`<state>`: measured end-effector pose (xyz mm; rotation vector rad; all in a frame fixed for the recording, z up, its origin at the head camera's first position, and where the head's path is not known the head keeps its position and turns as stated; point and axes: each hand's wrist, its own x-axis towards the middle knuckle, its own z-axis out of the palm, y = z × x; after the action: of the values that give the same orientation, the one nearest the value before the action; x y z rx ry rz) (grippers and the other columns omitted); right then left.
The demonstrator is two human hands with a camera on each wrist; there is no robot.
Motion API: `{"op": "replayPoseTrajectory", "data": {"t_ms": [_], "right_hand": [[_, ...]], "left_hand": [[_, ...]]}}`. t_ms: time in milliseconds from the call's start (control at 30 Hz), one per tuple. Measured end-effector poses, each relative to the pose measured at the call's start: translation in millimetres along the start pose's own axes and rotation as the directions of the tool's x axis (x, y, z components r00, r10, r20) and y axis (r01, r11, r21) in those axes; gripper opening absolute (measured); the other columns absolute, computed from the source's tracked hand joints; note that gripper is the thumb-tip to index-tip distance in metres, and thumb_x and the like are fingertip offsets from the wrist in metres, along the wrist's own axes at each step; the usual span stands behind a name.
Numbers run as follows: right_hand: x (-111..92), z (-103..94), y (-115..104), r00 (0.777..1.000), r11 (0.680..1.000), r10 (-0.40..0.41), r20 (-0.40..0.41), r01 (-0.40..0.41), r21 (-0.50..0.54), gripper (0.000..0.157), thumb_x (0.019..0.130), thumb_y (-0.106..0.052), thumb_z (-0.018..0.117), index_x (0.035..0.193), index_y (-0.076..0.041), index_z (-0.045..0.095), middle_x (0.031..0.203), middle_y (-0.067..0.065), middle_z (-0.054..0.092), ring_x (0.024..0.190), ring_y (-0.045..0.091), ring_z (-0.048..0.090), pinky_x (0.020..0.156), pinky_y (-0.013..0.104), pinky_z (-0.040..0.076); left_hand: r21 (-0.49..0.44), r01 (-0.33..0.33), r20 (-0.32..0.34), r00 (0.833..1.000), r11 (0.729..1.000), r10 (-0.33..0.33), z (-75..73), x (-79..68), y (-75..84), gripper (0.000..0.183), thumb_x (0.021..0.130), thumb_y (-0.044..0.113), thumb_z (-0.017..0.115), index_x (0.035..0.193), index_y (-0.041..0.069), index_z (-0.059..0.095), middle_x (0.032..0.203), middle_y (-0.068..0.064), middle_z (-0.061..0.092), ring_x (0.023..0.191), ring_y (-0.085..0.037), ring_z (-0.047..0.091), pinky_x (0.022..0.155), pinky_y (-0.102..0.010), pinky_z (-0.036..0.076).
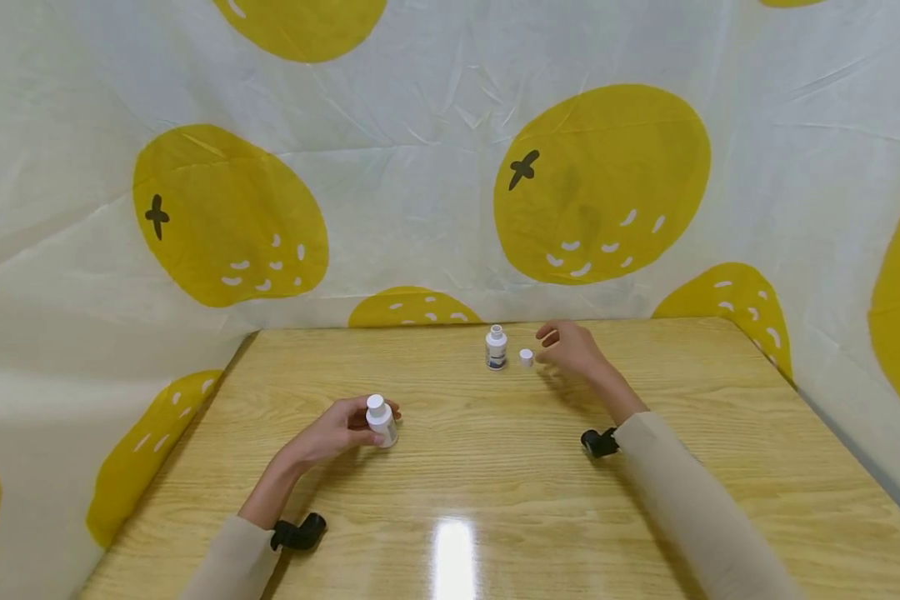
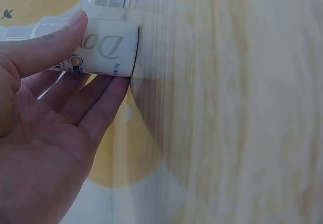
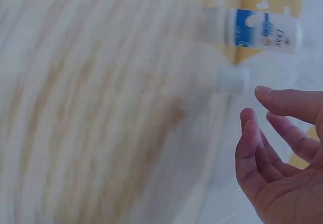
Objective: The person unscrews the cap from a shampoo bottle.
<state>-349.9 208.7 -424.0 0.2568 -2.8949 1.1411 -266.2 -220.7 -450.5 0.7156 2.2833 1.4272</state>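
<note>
My left hand [image 1: 340, 432] grips a small white bottle [image 1: 382, 423], thumb on one side and fingers round the other. This bottle is upright and has a white cap on; in the left wrist view, part of its lettering [image 2: 103, 47] shows beside the thumb. Farther back, a second white bottle [image 1: 497, 350] with a blue-marked label stands uncapped on the table. A loose white cap [image 1: 526, 357] lies just to its right. Beside that cap my right hand [image 1: 572, 350] hovers with loosely bent fingers, holding nothing; the right wrist view shows a gap between the thumb and the cap [image 3: 233, 80].
The wooden table [image 1: 450, 467] ends at the back against a white curtain [image 1: 412, 208] printed with yellow fruit. More of the curtain hangs along the left and right sides. A bright light reflection falls on the table's near part. Small black cameras [image 1: 300, 532] are worn at both wrists.
</note>
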Motion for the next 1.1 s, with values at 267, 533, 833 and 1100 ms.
{"op": "replayPoseTrajectory", "data": {"t_ms": [267,533,833,1100], "right_hand": [[-20,-12.3,-12,0.999,0.999,-0.035,-0.005,0.035,-0.007,0.04,0.091,-0.013,0.075,0.126,0.003,0.064,0.125,0.028,0.068,0.111,0.042,0.067,0.087,0.049,0.058],[-40,-9.5,-23,0.995,0.995,-0.095,-0.037,0.096,0.029,0.042,0.089,-0.009,0.077,0.127,0.005,0.063,0.121,0.028,0.069,0.1,0.04,0.071,0.085,0.047,0.061],[-66,-2.0,-30,0.99,0.986,-0.137,0.013,0.135,0.096,0.038,0.09,-0.007,0.077,0.125,0.001,0.065,0.12,0.026,0.069,0.095,0.03,0.071,0.076,0.038,0.061],[-79,2.3,-35,0.98,0.975,-0.191,0.058,0.183,0.122,0.035,0.09,-0.007,0.078,0.123,-0.002,0.066,0.116,0.025,0.07,0.091,0.023,0.071,0.075,0.034,0.061]], "left_hand": [[0.036,-0.007,-0.008,1.0,0.999,0.007,3.0,0.8,2.3,0.05,0.099,0.011,0.069,0.143,-0.005,0.053,0.136,-0.024,0.064,0.115,-0.02,0.064,0.095,-0.023,0.051],[0.058,-0.001,-0.022,1.0,0.998,0.002,20.2,15.9,14.2,0.051,0.101,0.016,0.067,0.147,-0.002,0.051,0.132,-0.02,0.064,0.111,-0.02,0.059,0.091,-0.023,0.05],[0.108,-0.031,-0.047,0.998,0.994,0.036,46.5,35.7,28.9,0.047,0.101,0.016,0.068,0.143,0.001,0.054,0.126,-0.016,0.065,0.114,-0.026,0.062,0.093,-0.034,0.052],[0.107,-0.005,-0.1,0.995,0.994,0.016,70.8,55.1,41.3,0.04,0.099,0.019,0.072,0.134,0.006,0.06,0.119,-0.012,0.067,0.11,-0.026,0.063,0.09,-0.036,0.053]]}}
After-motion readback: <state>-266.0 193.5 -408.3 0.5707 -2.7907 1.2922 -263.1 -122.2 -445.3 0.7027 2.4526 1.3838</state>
